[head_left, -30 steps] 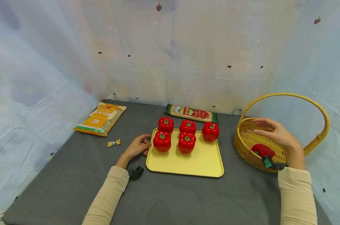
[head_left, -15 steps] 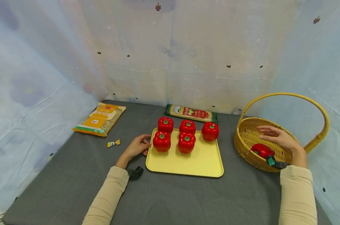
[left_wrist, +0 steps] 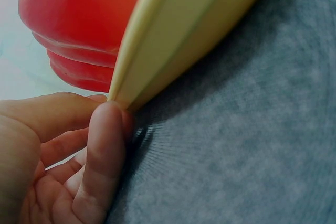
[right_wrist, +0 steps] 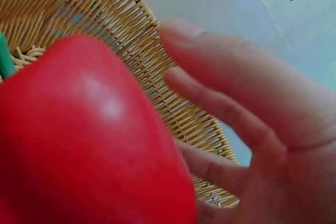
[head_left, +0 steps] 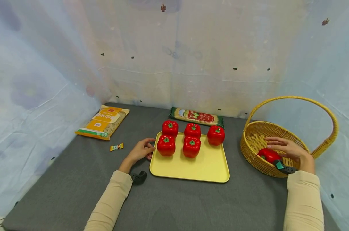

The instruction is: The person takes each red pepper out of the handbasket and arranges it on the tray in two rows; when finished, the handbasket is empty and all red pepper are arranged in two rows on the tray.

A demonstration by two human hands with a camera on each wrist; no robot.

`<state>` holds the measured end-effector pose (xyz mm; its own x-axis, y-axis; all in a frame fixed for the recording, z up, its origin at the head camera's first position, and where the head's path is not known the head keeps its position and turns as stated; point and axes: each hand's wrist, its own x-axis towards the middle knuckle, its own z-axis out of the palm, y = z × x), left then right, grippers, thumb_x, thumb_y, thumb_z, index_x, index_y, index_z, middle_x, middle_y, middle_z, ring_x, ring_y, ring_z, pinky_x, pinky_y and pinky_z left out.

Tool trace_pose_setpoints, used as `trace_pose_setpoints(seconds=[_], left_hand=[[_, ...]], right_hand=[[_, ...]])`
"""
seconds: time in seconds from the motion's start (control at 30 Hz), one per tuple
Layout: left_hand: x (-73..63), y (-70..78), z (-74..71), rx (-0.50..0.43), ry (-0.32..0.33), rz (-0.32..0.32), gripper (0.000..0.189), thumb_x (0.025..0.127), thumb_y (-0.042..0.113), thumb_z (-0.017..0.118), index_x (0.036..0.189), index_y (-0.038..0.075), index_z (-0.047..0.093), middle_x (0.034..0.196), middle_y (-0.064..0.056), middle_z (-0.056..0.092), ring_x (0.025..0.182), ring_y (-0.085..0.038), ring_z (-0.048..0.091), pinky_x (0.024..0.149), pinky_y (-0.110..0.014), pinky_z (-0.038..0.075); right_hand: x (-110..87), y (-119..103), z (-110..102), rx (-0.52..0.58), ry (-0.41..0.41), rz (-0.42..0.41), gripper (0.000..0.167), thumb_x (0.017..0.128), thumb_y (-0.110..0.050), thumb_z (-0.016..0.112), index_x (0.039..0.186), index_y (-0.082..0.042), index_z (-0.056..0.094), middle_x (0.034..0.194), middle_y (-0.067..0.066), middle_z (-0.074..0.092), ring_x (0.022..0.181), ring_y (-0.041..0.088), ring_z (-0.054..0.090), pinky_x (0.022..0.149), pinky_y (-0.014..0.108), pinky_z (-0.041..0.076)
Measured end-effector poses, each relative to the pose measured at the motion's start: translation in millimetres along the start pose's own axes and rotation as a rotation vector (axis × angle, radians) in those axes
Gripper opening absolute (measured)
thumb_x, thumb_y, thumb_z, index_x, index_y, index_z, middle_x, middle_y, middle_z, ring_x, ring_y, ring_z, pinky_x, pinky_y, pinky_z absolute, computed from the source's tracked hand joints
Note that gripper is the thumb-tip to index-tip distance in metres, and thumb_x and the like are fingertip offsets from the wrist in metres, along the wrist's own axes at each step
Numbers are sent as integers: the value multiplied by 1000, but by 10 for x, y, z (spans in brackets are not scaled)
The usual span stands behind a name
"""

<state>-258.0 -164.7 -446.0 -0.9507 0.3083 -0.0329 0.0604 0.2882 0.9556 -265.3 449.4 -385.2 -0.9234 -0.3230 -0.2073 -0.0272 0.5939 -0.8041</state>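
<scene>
My left hand (head_left: 141, 149) is at the left rim of a yellow tray (head_left: 188, 168). In the left wrist view, thumb and fingertips pinch that rim (left_wrist: 118, 85), close beside a red bell pepper (left_wrist: 84, 24). Several glossy red bell peppers with green stems stand toward the tray's back, one of them a pepper (head_left: 216, 135) at the right corner. My right hand (head_left: 291, 150) reaches into a wicker basket (head_left: 249, 154), over a bell pepper (head_left: 269, 155) lying there. Seen from the right wrist, its fingers (right_wrist: 231, 66) are spread beside this pepper (right_wrist: 94, 129), the lower ones partly hidden behind it.
A spaghetti pack (head_left: 196, 116) lies behind the tray. To the left are an orange grain bag (head_left: 103, 122) and a small wrapped candy (head_left: 116, 147). The basket's tall handle (head_left: 291, 97) arches above its opening. Pale curtains (head_left: 174, 64) enclose the grey table (head_left: 191, 205).
My right hand has moved lower into the basket, down toward the pepper. The left hand, the tray and the peppers on it stay where they were.
</scene>
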Motion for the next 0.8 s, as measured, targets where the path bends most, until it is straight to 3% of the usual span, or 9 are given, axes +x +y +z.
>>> trace_pose_setpoints(seconds=[0.13, 0.23, 0.43, 0.57, 0.8], left_hand=[[4, -9, 0, -2, -7, -1, 48, 90, 3, 58, 133, -7, 41, 86, -22, 56, 61, -28, 60, 57, -36, 56], [3, -6, -1, -8, -9, -1, 48, 90, 3, 58, 133, -8, 41, 86, -23, 56, 61, -27, 60, 57, -36, 56], [-5, 14, 1, -11, -8, -5, 48, 90, 3, 58, 134, -7, 41, 86, -23, 56, 61, -26, 60, 57, -36, 55], [-7, 24, 3, -12, -6, -8, 47, 90, 3, 58, 133, -7, 41, 86, -22, 56, 61, -27, 60, 57, -36, 55], [-9, 21, 8, -8, -3, -11, 47, 90, 3, 58, 133, -7, 42, 86, -20, 57, 60, -25, 59, 56, -35, 55]], right_hand=[[3, 26, -5, 24, -57, 98, 56, 98, -28, 48, 145, -7, 29, 149, 19, 23, 104, -4, 48, 90, 49, 45], [7, 35, -11, 48, -106, 169, 59, 97, -31, 48, 146, -8, 26, 147, 22, 20, 105, 9, 48, 84, 36, 49], [3, 35, -7, 51, -151, 246, 60, 97, -33, 48, 147, -10, 26, 139, 25, 30, 104, 25, 49, 82, 38, 50], [-18, 4, -9, 59, -183, 258, 60, 97, -33, 48, 146, -8, 26, 135, 24, 33, 104, 25, 49, 82, 39, 49], [-42, -17, -17, 111, -252, 250, 57, 97, -27, 49, 147, -11, 26, 143, 26, 23, 110, 23, 47, 85, 42, 47]])
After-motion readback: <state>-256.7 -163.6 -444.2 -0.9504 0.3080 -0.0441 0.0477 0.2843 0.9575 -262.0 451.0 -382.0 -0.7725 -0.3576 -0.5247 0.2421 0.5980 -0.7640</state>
